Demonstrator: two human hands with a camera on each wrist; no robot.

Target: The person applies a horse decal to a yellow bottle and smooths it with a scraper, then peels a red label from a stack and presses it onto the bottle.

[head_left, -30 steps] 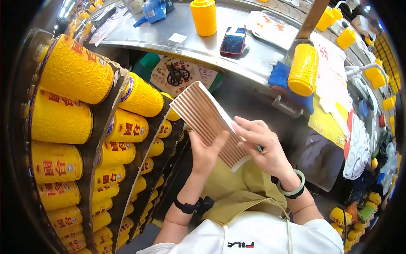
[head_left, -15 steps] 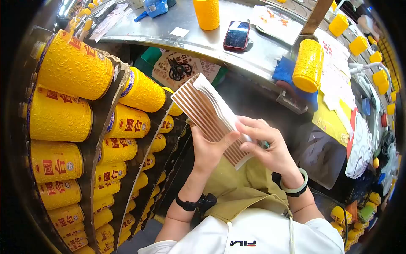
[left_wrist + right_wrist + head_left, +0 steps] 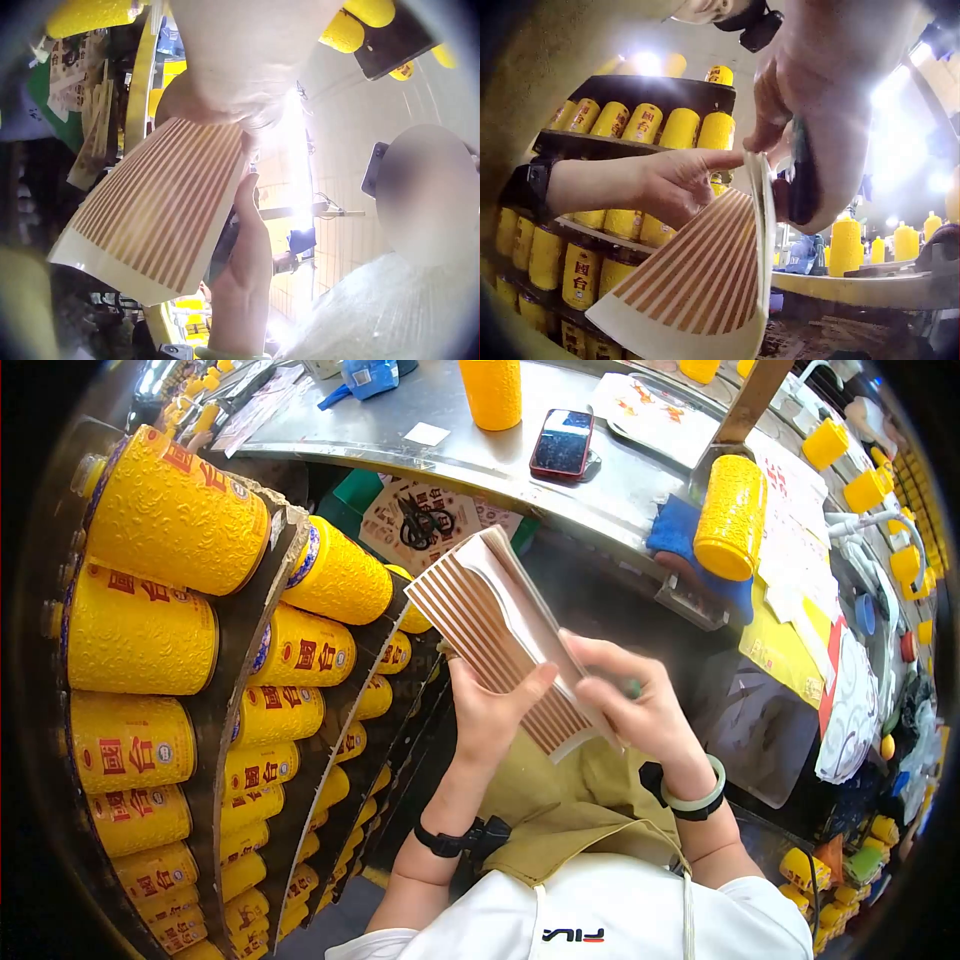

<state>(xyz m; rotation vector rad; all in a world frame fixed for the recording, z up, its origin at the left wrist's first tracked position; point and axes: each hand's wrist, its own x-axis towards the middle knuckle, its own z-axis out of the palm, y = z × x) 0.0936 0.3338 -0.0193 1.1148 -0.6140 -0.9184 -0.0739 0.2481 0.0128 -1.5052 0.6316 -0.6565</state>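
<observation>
A stack of white sheets with brown stripes [image 3: 465,615] is held tilted in front of the apron, over the lap. My left hand [image 3: 487,712] grips its left side, thumb lying across the striped face. At the right long edge, my right hand [image 3: 632,695] pinches the sheets between thumb and fingers; there the edges curl up and fan apart. In the right wrist view the stack [image 3: 697,270] shows several layers along its edge, and a dark, smooth object [image 3: 804,176] sits against the right palm; I cannot tell what it is.
Shelves of yellow embossed bottles [image 3: 130,745] with red lettering rise close on the left. Ahead is a metal table [image 3: 460,460] with a phone [image 3: 562,443] and a yellow bottle [image 3: 490,395]. Another yellow bottle [image 3: 730,520] lies on a blue cloth [image 3: 672,530]. Black-handled scissors [image 3: 425,522] lie on printed sheets below.
The right hand has moved slightly down along the stack's edge, and the sheets there have lifted and spread apart. The left hand keeps its grip. The head view has shifted slightly.
</observation>
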